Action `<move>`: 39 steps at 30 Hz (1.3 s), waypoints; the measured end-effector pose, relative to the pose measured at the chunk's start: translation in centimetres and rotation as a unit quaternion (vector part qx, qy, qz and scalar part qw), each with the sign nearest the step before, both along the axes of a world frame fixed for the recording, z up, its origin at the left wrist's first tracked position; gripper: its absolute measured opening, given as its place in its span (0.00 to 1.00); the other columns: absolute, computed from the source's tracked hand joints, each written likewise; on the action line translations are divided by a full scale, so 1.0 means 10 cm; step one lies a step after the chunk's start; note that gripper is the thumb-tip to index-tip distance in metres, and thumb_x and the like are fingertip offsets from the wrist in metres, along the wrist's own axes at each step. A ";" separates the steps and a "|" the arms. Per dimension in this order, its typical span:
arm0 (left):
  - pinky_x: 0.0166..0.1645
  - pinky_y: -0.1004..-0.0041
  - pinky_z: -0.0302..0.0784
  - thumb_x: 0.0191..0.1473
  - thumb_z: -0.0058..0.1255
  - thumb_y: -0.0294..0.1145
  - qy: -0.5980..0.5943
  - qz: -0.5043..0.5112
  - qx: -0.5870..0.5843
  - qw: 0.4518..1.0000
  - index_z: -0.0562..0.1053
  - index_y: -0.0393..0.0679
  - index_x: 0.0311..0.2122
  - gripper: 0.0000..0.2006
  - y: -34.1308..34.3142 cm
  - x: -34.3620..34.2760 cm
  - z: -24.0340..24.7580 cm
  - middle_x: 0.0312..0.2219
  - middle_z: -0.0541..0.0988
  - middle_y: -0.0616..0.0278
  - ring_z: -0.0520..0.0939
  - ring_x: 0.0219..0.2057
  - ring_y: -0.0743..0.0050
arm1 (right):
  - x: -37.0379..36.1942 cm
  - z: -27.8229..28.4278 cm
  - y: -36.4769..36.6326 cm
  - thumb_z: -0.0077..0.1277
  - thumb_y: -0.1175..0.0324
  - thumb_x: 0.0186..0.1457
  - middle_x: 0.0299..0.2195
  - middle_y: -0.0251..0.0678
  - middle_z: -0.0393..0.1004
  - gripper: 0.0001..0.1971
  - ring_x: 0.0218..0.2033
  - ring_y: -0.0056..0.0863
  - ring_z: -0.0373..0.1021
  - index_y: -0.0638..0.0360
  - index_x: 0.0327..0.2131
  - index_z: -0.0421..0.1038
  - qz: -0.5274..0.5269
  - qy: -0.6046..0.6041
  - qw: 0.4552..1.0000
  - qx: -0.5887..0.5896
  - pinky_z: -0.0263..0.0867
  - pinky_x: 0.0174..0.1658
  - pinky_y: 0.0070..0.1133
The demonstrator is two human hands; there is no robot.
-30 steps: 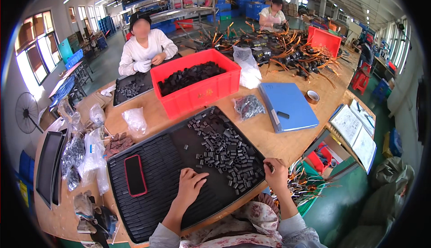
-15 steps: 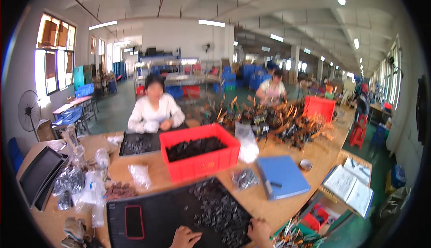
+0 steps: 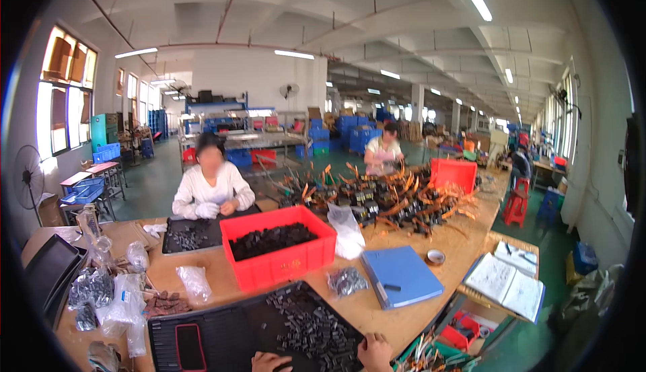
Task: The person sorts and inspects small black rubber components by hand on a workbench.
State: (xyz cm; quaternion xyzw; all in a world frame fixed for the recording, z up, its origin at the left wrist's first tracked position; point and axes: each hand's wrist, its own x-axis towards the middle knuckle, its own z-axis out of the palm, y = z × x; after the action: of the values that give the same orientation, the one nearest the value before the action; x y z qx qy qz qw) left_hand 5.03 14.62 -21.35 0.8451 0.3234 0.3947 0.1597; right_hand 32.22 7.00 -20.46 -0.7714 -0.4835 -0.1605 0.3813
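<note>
A black tray (image 3: 229,328) lies in front of me, with many small black parts (image 3: 313,331) spread over its right half. My left hand (image 3: 271,362) is low over the tray's near side, fingers stretched to the right and apart, nothing visible in them; the lower edge of the picture cuts it off. At the tray's right edge, my right hand (image 3: 375,352) has its fingers curled over the rim. A phone in a red case (image 3: 191,347) lies on the tray's left part. Beyond the tray stands a red bin (image 3: 282,259) filled with similar black pieces (image 3: 270,243).
Right of the bin lie a blue folder (image 3: 404,279), a bag of parts (image 3: 347,281) and a tape roll (image 3: 435,257). Plastic bags (image 3: 124,301) and stacked black trays (image 3: 50,274) are on the left. Two people sit across the table (image 3: 464,241), near a heap of cabled parts (image 3: 397,194).
The view has turned slightly right and up, so the scene sits further left. My left hand shows less, nearer the lower edge. My right hand stays at the tray's rim.
</note>
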 end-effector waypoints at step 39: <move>0.35 0.79 0.74 0.52 0.57 0.23 -0.163 -0.152 -0.500 0.837 0.76 0.42 0.41 0.10 0.00 -0.08 -0.13 0.33 0.78 0.64 0.77 0.32 0.80 | -0.70 -0.26 -0.05 0.58 0.78 0.35 0.43 0.35 0.67 0.25 0.46 0.38 0.63 0.57 0.43 0.68 0.305 -0.041 0.932 -0.194 0.66 0.45 0.28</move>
State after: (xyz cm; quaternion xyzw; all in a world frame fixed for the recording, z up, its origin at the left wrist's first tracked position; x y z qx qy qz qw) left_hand 4.28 14.61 -22.64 0.6120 0.3137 0.2820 0.6690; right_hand 25.25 6.45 -23.03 -0.6387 -0.7321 0.0290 0.2351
